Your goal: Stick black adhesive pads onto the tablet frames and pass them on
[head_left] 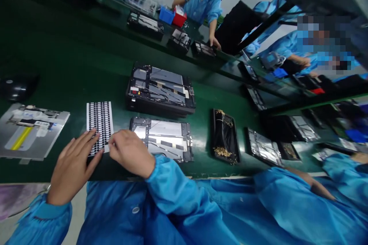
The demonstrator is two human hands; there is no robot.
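A white sheet of small black stickers (99, 120) lies on the green bench in front of me. My left hand (73, 166) rests flat on the sheet's near edge, fingers stretched out. My right hand (130, 152) is curled, fingertips pinched at the sheet's near right corner; what they hold is too small to name. Just right of that hand lies an open tablet frame (163, 138) with grey and silver parts inside. Behind it sits a second open tablet on a black tray (160, 91).
A silver panel with a yellow strip (30, 130) lies at the left, a black dome (17, 86) behind it. A black tray of gold parts (224, 136) and more frames (263, 147) sit to the right. Co-workers in blue coats sit opposite (199, 2) and beside me (330, 183).
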